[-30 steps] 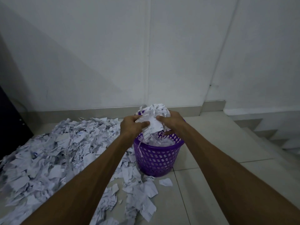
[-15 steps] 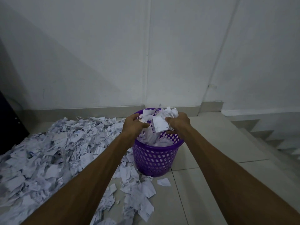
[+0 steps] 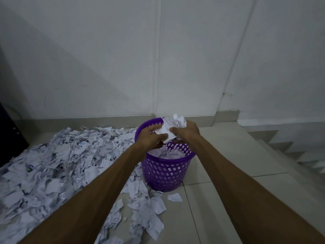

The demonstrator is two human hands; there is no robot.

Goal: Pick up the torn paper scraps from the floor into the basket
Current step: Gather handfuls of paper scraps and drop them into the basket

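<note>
A purple perforated basket (image 3: 165, 175) stands on the tiled floor and holds white paper scraps inside. Both my hands hover just over its mouth. My left hand (image 3: 151, 137) and my right hand (image 3: 187, 132) together grip a bunch of torn paper scraps (image 3: 173, 125) between them. A large heap of torn scraps (image 3: 52, 168) covers the floor left of the basket, and more loose scraps (image 3: 149, 210) lie in front of it.
A white wall with a grey skirting (image 3: 109, 119) runs behind the basket. Steps (image 3: 299, 155) go down at the right. A dark object (image 3: 8, 134) stands at the far left edge. One single scrap (image 3: 174, 197) lies by the basket's base.
The bunch of scraps between my hands has shrunk as pieces dropped into the basket. My hands have come closer together and sunk slightly toward the basket's mouth.
</note>
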